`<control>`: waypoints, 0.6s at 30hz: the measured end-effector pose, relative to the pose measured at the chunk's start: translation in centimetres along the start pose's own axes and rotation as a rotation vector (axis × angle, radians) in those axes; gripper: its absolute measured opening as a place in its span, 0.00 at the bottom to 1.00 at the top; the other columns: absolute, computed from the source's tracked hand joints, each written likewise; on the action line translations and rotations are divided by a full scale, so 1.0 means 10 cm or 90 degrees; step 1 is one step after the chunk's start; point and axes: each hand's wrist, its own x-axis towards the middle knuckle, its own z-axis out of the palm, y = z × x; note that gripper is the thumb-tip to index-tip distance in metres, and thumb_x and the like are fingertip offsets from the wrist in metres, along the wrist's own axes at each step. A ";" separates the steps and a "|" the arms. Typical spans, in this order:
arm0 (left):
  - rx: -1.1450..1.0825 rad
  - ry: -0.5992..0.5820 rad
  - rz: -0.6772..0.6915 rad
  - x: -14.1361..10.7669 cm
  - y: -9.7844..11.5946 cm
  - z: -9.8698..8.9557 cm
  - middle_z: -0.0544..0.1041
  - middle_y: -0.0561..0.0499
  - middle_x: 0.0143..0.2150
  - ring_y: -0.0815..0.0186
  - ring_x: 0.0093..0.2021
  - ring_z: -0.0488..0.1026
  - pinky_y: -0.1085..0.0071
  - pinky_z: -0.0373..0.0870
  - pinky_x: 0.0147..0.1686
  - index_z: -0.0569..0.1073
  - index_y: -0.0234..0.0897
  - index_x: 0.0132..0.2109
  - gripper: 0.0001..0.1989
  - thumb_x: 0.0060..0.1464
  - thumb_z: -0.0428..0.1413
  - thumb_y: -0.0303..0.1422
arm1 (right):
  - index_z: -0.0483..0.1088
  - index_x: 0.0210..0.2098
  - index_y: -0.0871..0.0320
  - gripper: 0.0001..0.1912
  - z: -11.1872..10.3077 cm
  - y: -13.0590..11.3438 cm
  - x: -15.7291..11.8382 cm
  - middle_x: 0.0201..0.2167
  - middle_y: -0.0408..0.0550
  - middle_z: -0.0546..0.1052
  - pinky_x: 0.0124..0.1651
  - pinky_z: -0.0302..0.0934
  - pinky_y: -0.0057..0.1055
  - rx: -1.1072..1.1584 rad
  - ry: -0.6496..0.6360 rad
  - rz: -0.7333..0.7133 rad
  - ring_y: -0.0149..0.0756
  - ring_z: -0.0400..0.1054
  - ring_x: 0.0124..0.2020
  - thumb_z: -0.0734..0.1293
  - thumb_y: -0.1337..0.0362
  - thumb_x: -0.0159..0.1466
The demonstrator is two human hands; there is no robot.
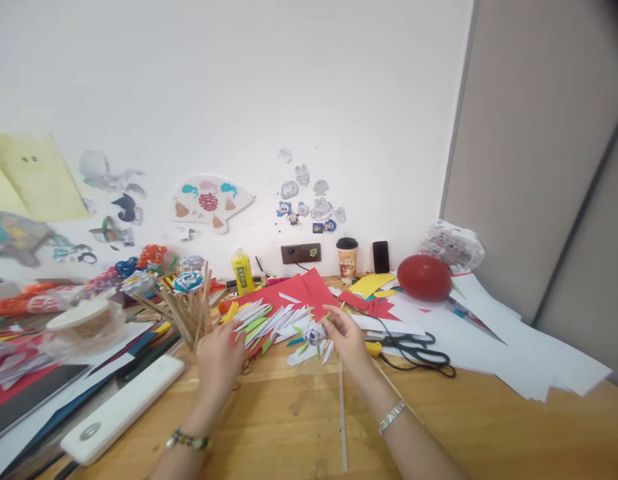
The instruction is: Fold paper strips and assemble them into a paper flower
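Note:
My right hand (346, 337) has its fingers closed on a white and green paper flower (313, 333) at the middle of the table. A thin stick (391, 387) runs down under that wrist. To the left, my left hand (219, 350) is over the left end of a pile of folded white, green and red paper strips (271, 323). Its fingers are blurred, and whether they hold a strip cannot be made out.
Wooden sticks (189, 320) with paper flowers stand at the left, near a long white box (123, 407). Black scissors (419, 350), a red balloon (425, 278) and white sheets (489, 347) lie right. Behind are a yellow bottle (243, 272) and a cup (347, 259).

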 end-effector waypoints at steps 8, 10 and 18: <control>-0.219 -0.115 0.011 -0.14 0.22 0.17 0.73 0.44 0.42 0.57 0.41 0.70 0.61 0.64 0.47 0.72 0.38 0.46 0.20 0.43 0.57 0.37 | 0.71 0.42 0.56 0.13 0.05 -0.03 -0.09 0.36 0.50 0.77 0.39 0.66 0.35 -0.123 -0.115 -0.050 0.38 0.71 0.37 0.65 0.62 0.57; -0.345 -0.251 -0.066 -0.19 0.30 0.17 0.75 0.45 0.40 0.58 0.43 0.71 0.63 0.65 0.45 0.72 0.38 0.47 0.20 0.46 0.56 0.40 | 0.72 0.41 0.56 0.12 0.07 -0.03 -0.10 0.35 0.49 0.77 0.39 0.67 0.34 -0.134 -0.132 -0.046 0.37 0.72 0.36 0.65 0.63 0.57; -0.413 -0.446 -0.114 -0.39 0.39 0.34 0.75 0.49 0.27 0.67 0.26 0.68 0.71 0.66 0.29 0.77 0.34 0.35 0.14 0.41 0.61 0.39 | 0.71 0.39 0.57 0.10 0.18 -0.05 -0.18 0.32 0.48 0.77 0.38 0.66 0.32 -0.107 -0.144 -0.019 0.35 0.71 0.33 0.64 0.63 0.57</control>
